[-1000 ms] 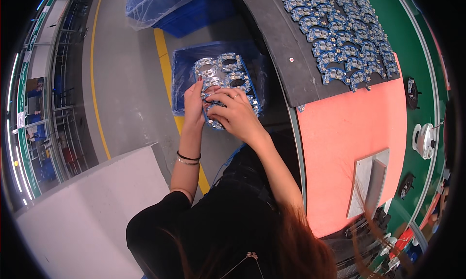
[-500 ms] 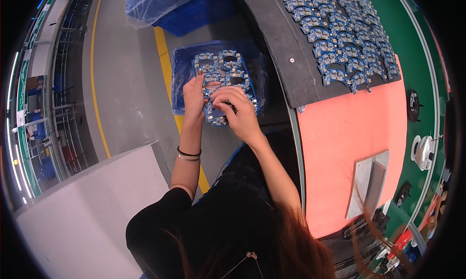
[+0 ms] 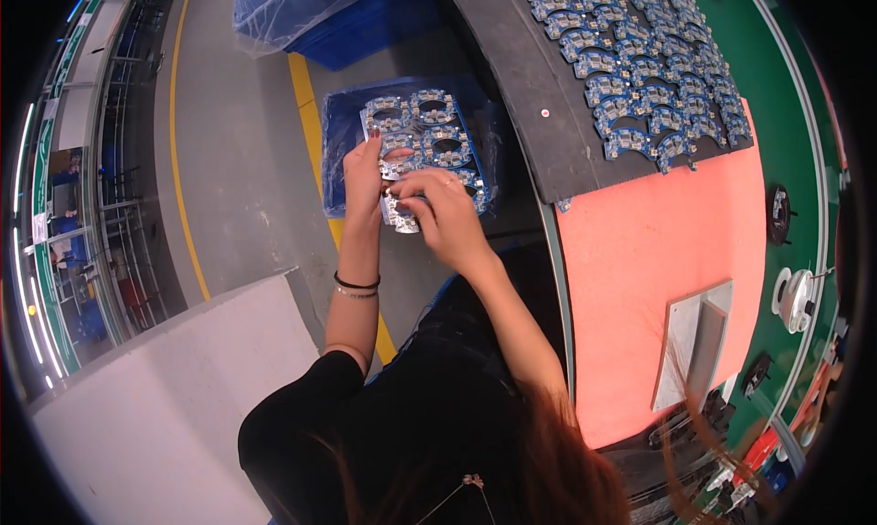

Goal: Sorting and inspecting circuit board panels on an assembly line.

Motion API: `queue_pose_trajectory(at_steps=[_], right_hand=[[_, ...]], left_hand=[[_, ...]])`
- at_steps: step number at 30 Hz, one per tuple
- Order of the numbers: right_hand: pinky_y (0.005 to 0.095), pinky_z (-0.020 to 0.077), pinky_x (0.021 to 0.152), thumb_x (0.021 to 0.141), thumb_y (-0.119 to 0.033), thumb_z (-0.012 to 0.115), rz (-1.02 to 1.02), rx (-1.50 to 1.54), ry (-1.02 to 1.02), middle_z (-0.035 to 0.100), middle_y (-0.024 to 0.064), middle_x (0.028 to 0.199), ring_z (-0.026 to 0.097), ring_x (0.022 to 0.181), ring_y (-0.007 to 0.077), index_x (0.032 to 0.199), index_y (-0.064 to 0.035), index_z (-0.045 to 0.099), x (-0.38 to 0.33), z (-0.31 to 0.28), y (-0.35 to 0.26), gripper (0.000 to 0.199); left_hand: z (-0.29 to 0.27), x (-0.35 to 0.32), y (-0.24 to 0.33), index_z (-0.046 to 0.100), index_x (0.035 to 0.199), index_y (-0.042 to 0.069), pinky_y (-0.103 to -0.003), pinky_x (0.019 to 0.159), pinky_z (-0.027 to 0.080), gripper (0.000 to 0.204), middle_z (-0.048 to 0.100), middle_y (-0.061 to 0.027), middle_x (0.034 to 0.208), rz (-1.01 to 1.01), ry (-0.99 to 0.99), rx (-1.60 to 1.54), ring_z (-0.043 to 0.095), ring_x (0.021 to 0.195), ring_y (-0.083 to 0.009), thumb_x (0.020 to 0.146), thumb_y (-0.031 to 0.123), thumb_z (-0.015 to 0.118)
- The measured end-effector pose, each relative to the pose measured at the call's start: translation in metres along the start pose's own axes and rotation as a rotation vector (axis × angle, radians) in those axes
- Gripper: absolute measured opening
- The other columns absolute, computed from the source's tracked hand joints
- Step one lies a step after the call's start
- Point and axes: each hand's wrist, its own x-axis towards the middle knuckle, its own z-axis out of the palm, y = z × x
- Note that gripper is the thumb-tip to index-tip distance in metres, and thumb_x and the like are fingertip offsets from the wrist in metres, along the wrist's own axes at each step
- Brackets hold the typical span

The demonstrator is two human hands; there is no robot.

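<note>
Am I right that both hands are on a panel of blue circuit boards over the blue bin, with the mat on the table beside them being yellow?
Not quite: the head view shows the mat is orange-red, not yellow. Both the left hand and right hand do grip the panel of blue circuit boards over the blue bin.

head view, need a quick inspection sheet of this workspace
surface: orange mat beside a dark tray of blue boards
job's things: panel of blue circuit boards over a blue bin
clutter: metal plate, round parts on the green belt
hands: left hand and right hand both grip the panel's near end
cables: nothing seen
surroundings: grey floor, yellow line, wrapped blue crate
</note>
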Motion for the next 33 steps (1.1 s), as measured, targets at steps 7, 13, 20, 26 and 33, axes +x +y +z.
queue_pose_trajectory(at_steps=[7,13,20,26,33], right_hand=[[0.0420,0.0377,0.104,0.078,-0.016,0.077,-0.102,-0.210,-0.089,0.069,0.0024,0.112,0.057,0.117,0.0259,0.096,-0.0102,0.072,0.003,-0.027,-0.004,0.019],[0.0425,0.0374,0.105,0.081,-0.012,0.074,-0.132,-0.292,-0.104,0.068,0.0028,0.115,0.058,0.116,0.0256,0.092,-0.0083,0.071,0.002,-0.020,0.000,0.012],[0.0422,0.0409,0.102,0.080,-0.009,0.074,-0.102,-0.269,0.054,0.070,0.0027,0.106,0.060,0.113,0.0256,0.091,-0.0061,0.070,0.003,-0.029,0.000,0.012],[0.0416,0.0418,0.100,0.079,-0.010,0.075,-0.127,-0.327,0.049,0.070,0.0018,0.102,0.061,0.110,0.0254,0.089,-0.0061,0.070,0.001,-0.023,0.005,0.012],[0.0395,0.0449,0.095,0.078,-0.008,0.076,-0.104,-0.287,0.083,0.070,0.0029,0.099,0.062,0.106,0.0251,0.088,-0.0054,0.069,0.004,-0.027,0.002,0.012]], left_hand=[[-0.004,0.001,0.001,0.063,0.110,-0.002,-0.019,0.041,0.043,0.034,0.073,-0.0181,0.089,-0.018,0.049,0.018,0.064,0.055,-0.0115,0.105,0.026,0.044],[-0.002,0.005,0.008,0.063,0.108,-0.003,-0.021,0.044,0.046,0.034,0.073,-0.0174,0.087,-0.021,0.011,-0.010,0.067,0.058,-0.0137,0.104,0.026,0.047],[-0.002,0.001,0.007,0.062,0.112,-0.004,-0.024,0.050,0.052,0.034,0.073,-0.0195,0.090,-0.057,0.046,-0.077,0.069,0.065,-0.0177,0.104,0.026,0.048],[-0.003,0.003,0.006,0.061,0.113,-0.005,-0.024,0.050,0.053,0.033,0.073,-0.0205,0.092,-0.023,0.010,-0.087,0.070,0.066,-0.0186,0.104,0.024,0.047],[-0.005,0.000,0.009,0.062,0.111,-0.004,-0.022,0.045,0.049,0.034,0.073,-0.0189,0.090,-0.042,0.024,-0.004,0.067,0.058,-0.0154,0.104,0.026,0.047]])
